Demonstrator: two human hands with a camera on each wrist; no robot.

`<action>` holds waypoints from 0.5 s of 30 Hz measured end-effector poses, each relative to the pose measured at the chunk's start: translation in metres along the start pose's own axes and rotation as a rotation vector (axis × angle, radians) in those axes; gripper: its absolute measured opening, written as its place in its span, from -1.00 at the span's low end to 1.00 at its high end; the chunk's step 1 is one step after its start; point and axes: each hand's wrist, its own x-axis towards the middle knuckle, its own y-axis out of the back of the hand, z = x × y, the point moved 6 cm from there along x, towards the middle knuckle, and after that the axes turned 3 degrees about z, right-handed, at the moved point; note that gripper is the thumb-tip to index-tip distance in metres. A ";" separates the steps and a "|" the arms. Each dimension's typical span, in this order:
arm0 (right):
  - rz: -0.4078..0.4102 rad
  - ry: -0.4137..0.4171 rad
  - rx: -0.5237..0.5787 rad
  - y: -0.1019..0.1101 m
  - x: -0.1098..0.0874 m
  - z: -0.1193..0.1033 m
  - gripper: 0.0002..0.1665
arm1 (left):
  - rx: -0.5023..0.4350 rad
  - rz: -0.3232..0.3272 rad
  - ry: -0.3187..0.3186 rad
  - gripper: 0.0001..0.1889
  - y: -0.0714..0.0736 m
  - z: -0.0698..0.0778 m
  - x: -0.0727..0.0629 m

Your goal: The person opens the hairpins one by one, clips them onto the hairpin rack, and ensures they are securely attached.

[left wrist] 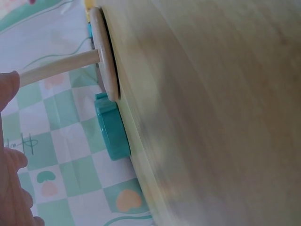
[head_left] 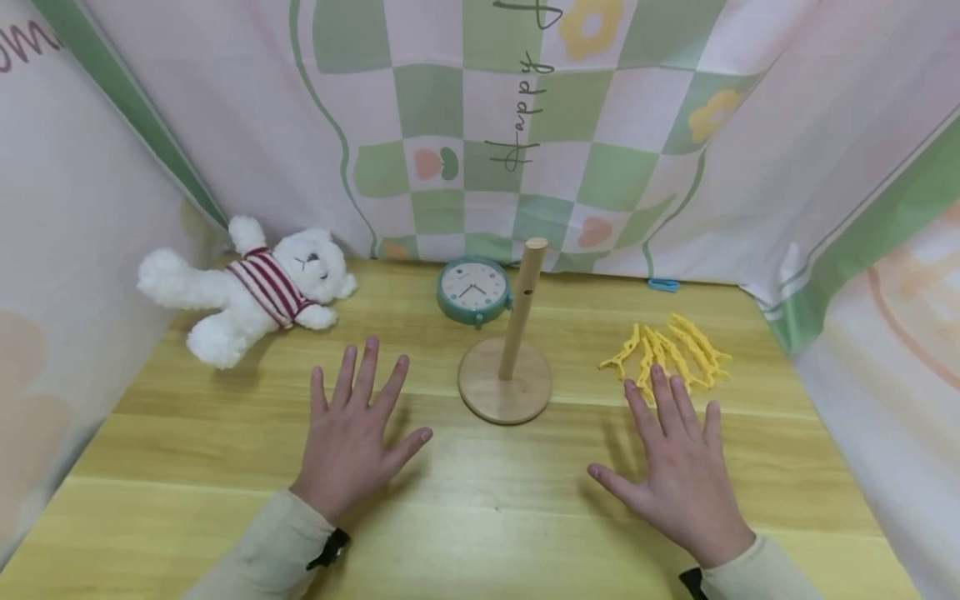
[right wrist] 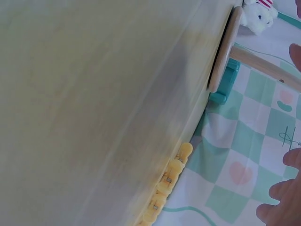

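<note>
My left hand (head_left: 347,450), fingers spread and palm down, hovers over the left side of the table and holds nothing. On the right, my right hand (head_left: 678,471) is likewise spread out over the wood, its fingertips overlapping the near edge of several yellow plastic clips (head_left: 678,354) in the head view. Between the hands, a little farther back, stands a wooden stand (head_left: 517,333) with a round base and an upright rod. The rod has a small dark hole near its top. Behind the base lies a teal round clock (head_left: 474,287), face up.
A white teddy bear (head_left: 262,283) in a red-striped shirt lies at the back left of the wooden table (head_left: 480,533). A small blue clip (head_left: 663,285) is at the back edge. Checked curtain cloth (head_left: 495,108) hangs behind the table and along both sides.
</note>
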 end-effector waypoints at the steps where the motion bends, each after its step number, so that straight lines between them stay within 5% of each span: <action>1: 0.000 -0.002 0.005 0.000 0.000 0.000 0.38 | -0.002 0.003 0.000 -0.06 0.000 0.000 0.000; 8: 0.019 -0.045 0.115 0.000 0.001 0.005 0.36 | -0.036 0.012 0.007 -0.06 -0.002 0.000 0.000; 15: -0.048 -0.195 0.344 -0.005 0.007 0.013 0.22 | -0.058 0.027 0.020 -0.03 -0.006 -0.002 0.001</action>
